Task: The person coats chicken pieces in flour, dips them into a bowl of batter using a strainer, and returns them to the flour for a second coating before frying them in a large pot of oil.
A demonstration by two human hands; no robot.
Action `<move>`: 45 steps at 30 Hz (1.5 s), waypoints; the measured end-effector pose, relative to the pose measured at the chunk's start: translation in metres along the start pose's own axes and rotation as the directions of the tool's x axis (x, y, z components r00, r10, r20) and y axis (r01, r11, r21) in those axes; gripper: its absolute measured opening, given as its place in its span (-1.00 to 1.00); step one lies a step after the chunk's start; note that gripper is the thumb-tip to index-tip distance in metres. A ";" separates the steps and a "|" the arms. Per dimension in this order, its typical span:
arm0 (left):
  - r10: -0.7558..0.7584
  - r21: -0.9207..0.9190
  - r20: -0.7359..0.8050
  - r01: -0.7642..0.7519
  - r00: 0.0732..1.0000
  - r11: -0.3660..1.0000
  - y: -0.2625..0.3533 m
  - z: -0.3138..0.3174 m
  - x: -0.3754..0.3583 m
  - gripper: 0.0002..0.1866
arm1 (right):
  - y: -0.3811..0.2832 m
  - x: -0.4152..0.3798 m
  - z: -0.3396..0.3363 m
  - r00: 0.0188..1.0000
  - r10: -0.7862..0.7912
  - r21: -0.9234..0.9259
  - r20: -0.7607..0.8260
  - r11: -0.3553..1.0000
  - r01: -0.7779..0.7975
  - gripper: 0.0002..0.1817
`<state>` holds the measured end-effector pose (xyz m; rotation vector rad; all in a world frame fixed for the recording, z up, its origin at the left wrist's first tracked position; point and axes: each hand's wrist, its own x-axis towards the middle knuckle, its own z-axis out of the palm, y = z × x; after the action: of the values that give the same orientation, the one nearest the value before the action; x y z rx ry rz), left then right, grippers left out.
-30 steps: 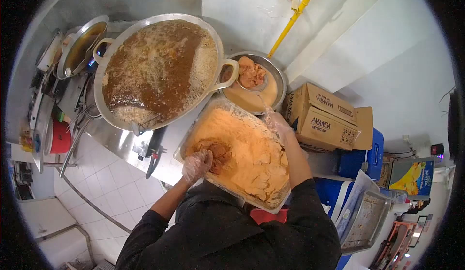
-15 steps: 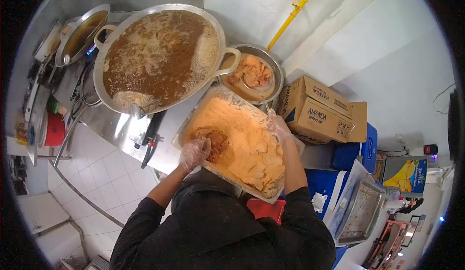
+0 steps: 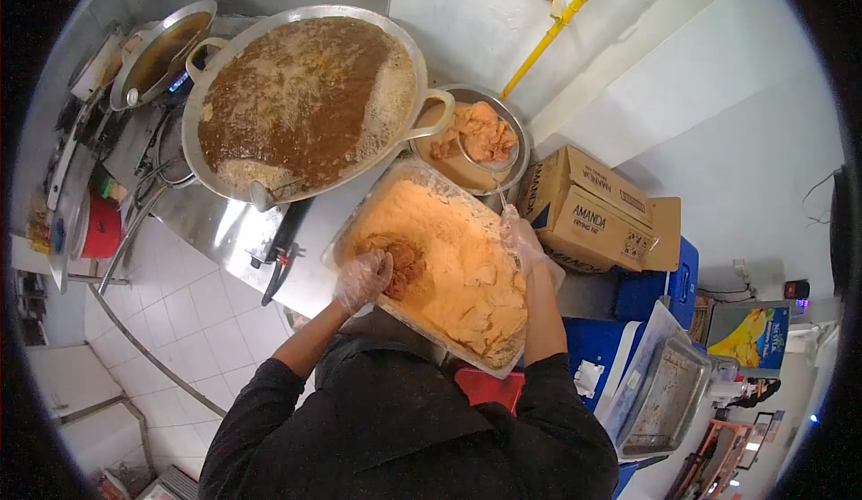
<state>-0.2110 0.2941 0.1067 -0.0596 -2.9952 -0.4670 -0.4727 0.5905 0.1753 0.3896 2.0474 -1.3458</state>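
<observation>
Meat (image 3: 486, 135) is seen heaped in a strainer (image 3: 488, 166), inside the rim of a bowl (image 3: 524, 141) of pale liquid. The strainer's thin handle is pinched in the gloved right hand (image 3: 519, 233), at the far right edge of the tub (image 3: 429, 338). The gloved left hand (image 3: 361, 280) is placed over the tub's left side, fingers bunched together at a dark clump (image 3: 404, 262) in the flour (image 3: 453, 244); whether the clump is gripped cannot be told. Open flour is left between the hands. The bowl is closely flanked by the wok (image 3: 190, 145) and the carton (image 3: 597, 217), its rim partly overlapped by the wok's handle. Bare counter (image 3: 312, 247) is exposed between wok and tub.
</observation>
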 end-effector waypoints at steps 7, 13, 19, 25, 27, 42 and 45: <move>-0.228 -0.213 0.089 0.243 0.969 0.946 0.011 -0.021 0.009 -0.77 | -0.017 -0.020 -0.002 0.998 -0.062 -0.018 0.020 0.998 0.062 -0.42; -0.120 -0.207 -0.080 0.101 0.990 0.973 0.006 -0.011 0.003 -0.76 | -0.034 -0.038 0.004 0.988 -0.067 -0.091 -0.141 0.994 0.054 -0.48; -0.149 -0.186 -0.111 0.126 0.983 0.974 0.006 -0.003 0.005 -0.83 | -0.080 -0.046 -0.029 0.975 -0.214 0.247 -0.059 0.943 0.222 -0.54; 0.073 0.062 -0.237 -0.060 0.969 0.996 -0.007 0.018 -0.004 -0.81 | -0.139 -0.107 -0.019 0.936 -0.261 0.091 -0.238 0.953 0.289 -0.55; 0.023 -0.012 -0.154 -0.025 0.988 1.000 -0.012 0.028 -0.005 -0.68 | -0.122 -0.097 -0.014 0.950 -0.255 0.159 -0.180 0.945 0.284 -0.55; -0.076 -0.069 -0.265 0.059 0.961 0.996 0.015 -0.027 0.007 -0.80 | 0.108 -0.116 0.038 0.861 -0.501 -0.630 -0.093 0.699 0.339 -0.55; -0.119 -0.149 -0.392 0.065 0.912 0.987 0.013 -0.020 0.013 -0.75 | 0.113 -0.158 0.066 0.850 -0.504 -0.816 -0.155 0.550 0.177 -0.56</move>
<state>-0.2207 0.3004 0.1309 0.1503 -2.5690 -0.6056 -0.2677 0.5956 0.1825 -0.2063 2.9174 -0.4172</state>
